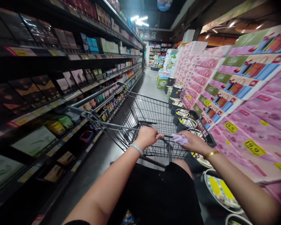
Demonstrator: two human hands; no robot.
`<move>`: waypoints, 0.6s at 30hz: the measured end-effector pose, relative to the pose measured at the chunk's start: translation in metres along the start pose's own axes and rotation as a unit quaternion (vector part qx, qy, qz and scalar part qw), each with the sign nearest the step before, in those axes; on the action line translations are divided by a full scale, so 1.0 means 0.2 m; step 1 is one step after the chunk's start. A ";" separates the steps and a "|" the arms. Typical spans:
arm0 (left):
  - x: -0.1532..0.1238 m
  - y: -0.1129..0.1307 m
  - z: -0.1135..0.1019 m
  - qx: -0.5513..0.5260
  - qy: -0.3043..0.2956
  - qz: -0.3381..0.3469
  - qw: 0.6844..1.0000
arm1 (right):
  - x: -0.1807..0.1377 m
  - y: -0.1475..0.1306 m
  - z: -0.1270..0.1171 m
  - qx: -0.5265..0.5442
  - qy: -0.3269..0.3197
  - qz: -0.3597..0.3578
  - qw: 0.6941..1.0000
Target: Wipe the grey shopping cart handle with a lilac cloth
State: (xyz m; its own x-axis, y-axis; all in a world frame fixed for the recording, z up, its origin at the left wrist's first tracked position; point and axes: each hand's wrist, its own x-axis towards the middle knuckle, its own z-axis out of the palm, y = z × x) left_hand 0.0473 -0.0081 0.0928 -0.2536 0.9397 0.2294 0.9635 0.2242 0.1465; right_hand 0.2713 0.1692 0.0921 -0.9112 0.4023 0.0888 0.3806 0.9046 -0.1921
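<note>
A black wire shopping cart (152, 109) stands in front of me, turned sideways, with its push handle (99, 93) off to the left. My left hand (147, 137), a pale bangle at its wrist, is closed around the cart's near top rim. Just to the right, my right hand (194, 142) is closed on a crumpled lilac cloth (179, 139) at the same rim. A gold-coloured bracelet circles that wrist. The part of the basket that shows has no goods in it.
Shelves (67, 103) of boxed goods line the left side. On the right rise stacked pink tissue packs (250, 125) with yellow price tags. A row of dark round tubs (221, 190) runs along their foot. The grey aisle floor (152, 80) stretches ahead.
</note>
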 end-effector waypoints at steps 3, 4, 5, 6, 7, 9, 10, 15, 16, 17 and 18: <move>0.01 -0.01 0.00 -0.001 0.001 -0.001 1.000 | 0.02 -0.08 0.04 -0.061 0.034 0.068 0.995; 0.02 -0.01 -0.01 0.001 0.002 -0.001 1.000 | 0.05 -0.16 0.06 -0.092 0.057 0.080 0.991; 0.02 -0.01 -0.01 0.004 0.003 0.001 1.000 | 0.07 -0.25 0.09 -0.113 0.078 0.078 0.988; 0.02 -0.01 -0.02 0.008 0.005 0.003 1.000 | 0.10 -0.33 0.11 -0.116 0.093 0.070 0.986; 0.02 -0.02 -0.03 0.013 0.007 0.006 1.000 | 0.13 -0.39 0.12 -0.112 0.106 0.063 0.986; 0.01 -0.04 -0.05 0.024 0.010 0.013 1.000 | 0.16 -0.44 0.13 -0.078 0.103 0.020 0.991; 0.01 -0.05 -0.06 0.028 0.012 0.016 0.999 | 0.16 -0.42 0.11 -0.053 0.090 -0.003 0.995; -0.01 -0.10 -0.07 0.033 0.020 0.016 0.999 | 0.08 -0.18 0.04 0.020 -0.002 0.061 0.998; -0.01 -0.10 -0.07 0.031 0.021 0.014 0.999 | 0.08 -0.19 0.05 -0.005 0.001 0.098 0.995; 0.00 -0.09 -0.06 0.028 0.023 0.011 0.999 | 0.08 -0.23 0.06 -0.042 0.017 0.128 0.991; 0.00 -0.07 -0.05 0.025 0.027 0.006 0.999 | 0.10 -0.30 0.09 -0.086 0.044 0.151 0.984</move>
State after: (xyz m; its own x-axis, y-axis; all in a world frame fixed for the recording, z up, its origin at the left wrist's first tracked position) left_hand 0.0328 -0.0137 0.1003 -0.2441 0.9277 0.2825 0.9695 0.2263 0.0945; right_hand 0.2280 0.1212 0.0883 -0.7388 0.6595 0.1387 0.6591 0.7501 -0.0554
